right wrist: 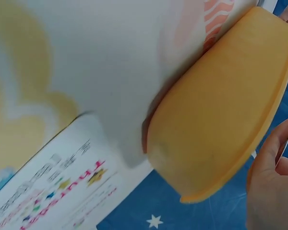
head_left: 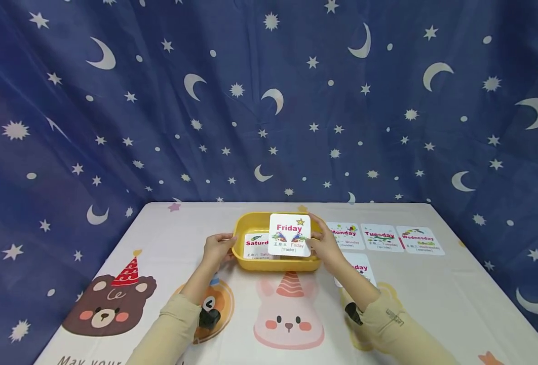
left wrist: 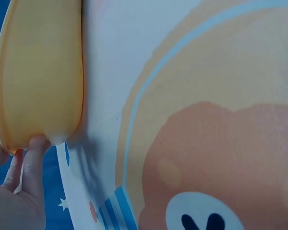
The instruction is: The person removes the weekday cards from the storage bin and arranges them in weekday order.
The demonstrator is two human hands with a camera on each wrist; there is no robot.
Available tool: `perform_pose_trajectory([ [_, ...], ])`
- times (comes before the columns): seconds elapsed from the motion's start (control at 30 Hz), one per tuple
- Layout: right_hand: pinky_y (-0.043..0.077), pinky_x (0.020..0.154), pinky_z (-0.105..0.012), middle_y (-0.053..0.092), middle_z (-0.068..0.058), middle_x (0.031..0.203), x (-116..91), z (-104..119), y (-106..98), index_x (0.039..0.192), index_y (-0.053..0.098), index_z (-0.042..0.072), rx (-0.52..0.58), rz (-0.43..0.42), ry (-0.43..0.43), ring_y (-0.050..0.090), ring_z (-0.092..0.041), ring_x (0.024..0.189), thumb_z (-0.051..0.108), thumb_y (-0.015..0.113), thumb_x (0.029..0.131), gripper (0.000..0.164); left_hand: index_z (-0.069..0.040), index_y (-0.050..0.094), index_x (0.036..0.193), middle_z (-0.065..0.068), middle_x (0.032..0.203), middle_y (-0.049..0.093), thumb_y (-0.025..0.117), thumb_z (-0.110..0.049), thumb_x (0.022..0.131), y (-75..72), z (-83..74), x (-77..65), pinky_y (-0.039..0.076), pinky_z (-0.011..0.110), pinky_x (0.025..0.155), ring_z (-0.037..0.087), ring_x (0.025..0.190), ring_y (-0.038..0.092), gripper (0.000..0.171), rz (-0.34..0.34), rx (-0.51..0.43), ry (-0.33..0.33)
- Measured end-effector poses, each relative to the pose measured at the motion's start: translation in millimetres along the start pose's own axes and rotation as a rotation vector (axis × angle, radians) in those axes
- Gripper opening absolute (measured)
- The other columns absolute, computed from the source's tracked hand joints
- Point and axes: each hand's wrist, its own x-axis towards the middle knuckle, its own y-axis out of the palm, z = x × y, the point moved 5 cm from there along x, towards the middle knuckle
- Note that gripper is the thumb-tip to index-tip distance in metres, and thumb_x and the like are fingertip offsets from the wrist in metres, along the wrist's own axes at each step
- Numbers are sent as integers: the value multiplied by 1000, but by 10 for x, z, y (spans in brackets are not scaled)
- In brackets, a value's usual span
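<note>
The Friday flashcard (head_left: 289, 235) hung over the right half of the yellow tray (head_left: 278, 265), its printed face toward the person; the right hand (head_left: 327, 251) pinched it at its three o'clock edge; whether those fingers also touched the tray's rim, I could not tell; the left hand (head_left: 219, 250) gripped the tray's nine o'clock end, fingers curled about the rim; so the right hand was the nearer one, in contact with the card, while the left lay well apart, toward the card's nine o'clock; the card was almost square, with no clear long axis, but the tray's ran from nine to three, between the hands.

The Saturday flashcard (head_left: 256, 247) lay inside the tray at the Friday flashcard's eight o'clock, partly hidden by it; out at the tray's three o'clock sat the Monday flashcard (head_left: 346, 238), Tuesday flashcard (head_left: 382, 238) and Wednesday flashcard (head_left: 419, 241) in a row; the Thursday flashcard (head_left: 362, 263) lay near four o'clock, partly behind the right forearm (head_left: 359, 284).
</note>
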Motion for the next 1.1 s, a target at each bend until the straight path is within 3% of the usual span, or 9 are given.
perform_pose_trajectory([
  [0.07, 39, 51, -18, 54, -7, 90, -39, 2, -52, 149, 26, 22, -9, 3, -3, 38, -10, 59, -10, 46, 88, 71, 5, 57, 119, 27, 111, 62, 61, -14, 92, -4, 2, -6, 58, 25, 60, 11, 65, 64, 34, -1, -6, 3],
  [0.17, 42, 54, -20, 58, -14, 96, -105, 13, -135, 149, 25, 21, -26, 4, 3, 45, -10, 65, -9, 46, 89, 70, 5, 58, 119, 26, 110, 63, 61, -14, 92, -1, 7, -7, 58, 25, 60, 10, 65, 63, 34, 2, -10, -3],
  [0.3, 43, 58, -21, 55, -25, 122, -183, 34, -214, 150, 23, 21, -52, 9, 18, 53, -11, 75, -7, 45, 91, 69, 4, 58, 119, 24, 109, 64, 61, -15, 92, 3, 8, 10, 58, 26, 63, 11, 66, 63, 33, 0, -11, -17],
  [0.37, 44, 58, -21, 55, -26, 123, -216, 39, -240, 150, 23, 21, -72, 5, 26, 55, -11, 76, -7, 45, 91, 69, 3, 59, 119, 23, 109, 64, 61, -15, 92, -2, 11, 18, 59, 26, 63, 12, 67, 64, 33, -1, -11, -18],
  [0.63, 45, 55, -22, 60, -22, 108, -321, 54, -374, 150, 20, 19, -155, 0, 40, 54, -11, 72, -7, 47, 91, 70, 2, 59, 119, 23, 110, 64, 61, -16, 92, -7, 34, 21, 59, 26, 63, 10, 64, 63, 32, -5, -3, -32],
  [0.8, 51, 60, -23, 61, -23, 109, -386, 46, -518, 151, 15, 16, -166, 28, 30, 60, -11, 77, -8, 45, 91, 71, 0, 59, 120, 22, 111, 64, 61, -18, 92, 6, 34, 13, 58, 25, 63, 9, 64, 62, 33, -4, 8, -48],
  [1.1, 52, 65, -24, 64, -4, 96, -451, -61, -845, 152, 10, 13, -162, 49, 74, 60, -9, 78, -5, 45, 92, 72, 0, 59, 119, 21, 108, 64, 61, -19, 92, -12, 30, 27, 59, 32, 71, 13, 69, 64, 33, -15, 17, -40],
])
